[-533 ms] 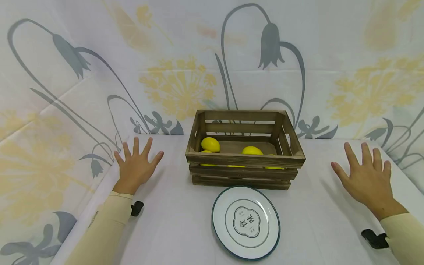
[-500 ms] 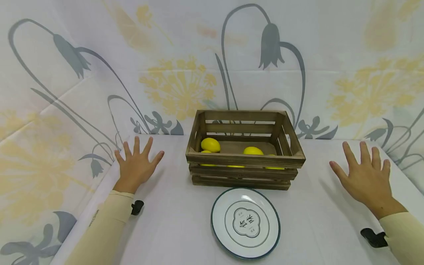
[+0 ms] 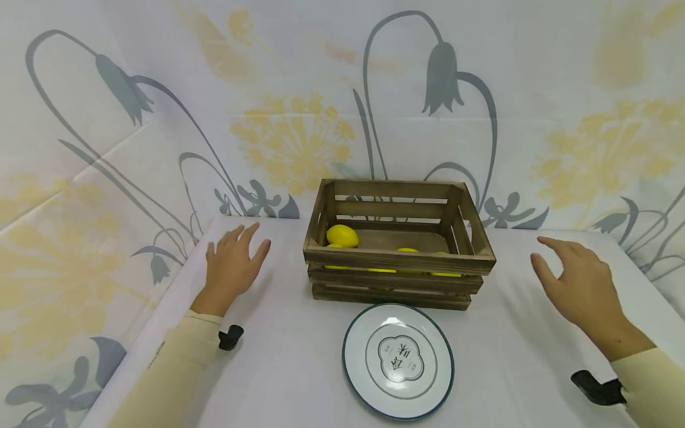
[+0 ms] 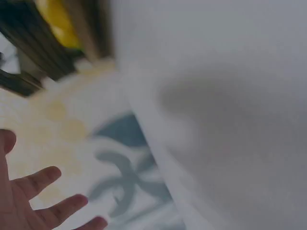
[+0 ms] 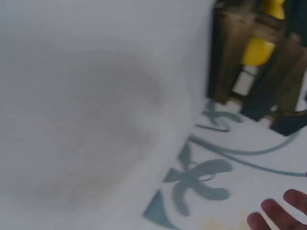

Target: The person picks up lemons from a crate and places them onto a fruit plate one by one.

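Observation:
My left hand [image 3: 230,270] hovers over the table to the left of a slatted wooden crate [image 3: 398,258], fingers apart and holding nothing. On the crate's other side, my right hand [image 3: 580,285] is also in the air, its fingers loosely bent and nothing in its grasp. Several yellow lemons lie inside the crate; one lemon [image 3: 342,236] shows whole at the left, while others are partly hidden by the front slats. In front of the crate sits a round white plate [image 3: 398,404] with a dark rim and printed characters in its middle.
The white tabletop [image 3: 289,356] runs back to a hanging cloth [image 3: 299,59] printed with grey and yellow flowers. This cloth also closes off the left side. A black wrist strap piece [image 3: 231,337] juts from the left sleeve, another black piece [image 3: 598,387] from the right.
Both hands have turned from flat and spread to a more sideways pose with fingers drawn closer. The left hand has shifted slightly right. One lemon has sunk lower behind the front slat.

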The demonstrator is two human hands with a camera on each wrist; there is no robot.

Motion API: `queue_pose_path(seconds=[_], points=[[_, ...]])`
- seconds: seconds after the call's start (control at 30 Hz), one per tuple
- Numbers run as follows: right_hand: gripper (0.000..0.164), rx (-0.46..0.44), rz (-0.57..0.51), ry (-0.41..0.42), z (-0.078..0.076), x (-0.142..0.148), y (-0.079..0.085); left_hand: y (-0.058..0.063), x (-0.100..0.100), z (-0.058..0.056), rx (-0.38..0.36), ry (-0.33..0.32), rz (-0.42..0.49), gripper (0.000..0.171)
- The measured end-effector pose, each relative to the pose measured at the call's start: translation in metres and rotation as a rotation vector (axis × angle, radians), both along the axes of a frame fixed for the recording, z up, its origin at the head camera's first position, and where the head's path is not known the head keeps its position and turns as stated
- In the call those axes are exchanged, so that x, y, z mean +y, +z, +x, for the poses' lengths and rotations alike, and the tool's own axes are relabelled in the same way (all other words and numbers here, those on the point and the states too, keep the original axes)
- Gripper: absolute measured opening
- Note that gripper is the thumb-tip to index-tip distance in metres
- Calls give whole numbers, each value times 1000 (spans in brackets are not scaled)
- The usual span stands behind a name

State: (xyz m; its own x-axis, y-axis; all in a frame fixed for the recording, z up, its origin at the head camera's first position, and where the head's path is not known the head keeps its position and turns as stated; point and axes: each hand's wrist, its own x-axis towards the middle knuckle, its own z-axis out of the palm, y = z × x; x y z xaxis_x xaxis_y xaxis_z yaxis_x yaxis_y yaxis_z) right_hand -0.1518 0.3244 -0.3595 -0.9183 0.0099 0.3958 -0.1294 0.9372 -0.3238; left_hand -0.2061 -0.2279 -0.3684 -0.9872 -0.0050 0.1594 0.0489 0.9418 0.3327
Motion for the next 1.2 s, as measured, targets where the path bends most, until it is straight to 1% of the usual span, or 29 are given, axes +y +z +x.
queue_pose_path(seconds=[0.03,0.07,0.1,0.17,0.2,0.27,0.37,0.43,0.5,0.63,0.7,0.8,0.97,1.1,1.2], points=[[44,50,-64,16,0,-7,10,2,7,2,17,-31,76,64],[38,80,-130,41,1,-15,21,4,14,5,28,-64,159,60],[34,89,-197,71,1,-23,33,6,21,6,40,-98,252,57],[29,92,-284,145,-2,-41,55,10,36,9,47,-159,432,54],[27,85,-303,187,-4,-50,66,12,43,10,54,-188,508,53],[24,74,-301,272,-6,-68,85,15,55,12,61,-227,618,52],[20,108,-259,387,-10,-91,106,15,70,13,42,-262,722,52],[20,134,-230,454,-13,-103,116,14,77,14,15,-272,762,51],[21,144,-229,520,-16,-113,121,12,81,14,0,-275,792,50],[23,132,-248,635,-25,-129,125,8,83,12,6,-282,831,46],[22,103,-262,660,-29,-135,124,6,83,10,17,-291,852,45],[20,21,-280,653,-35,-143,124,6,83,8,23,-305,880,45],[21,-116,-261,598,-45,-153,118,5,82,3,5,-330,904,46],[22,-172,-259,588,-55,-159,113,6,83,0,-17,-350,932,46],[22,-202,-259,580,-61,-162,110,5,83,-2,-32,-351,949,46]])
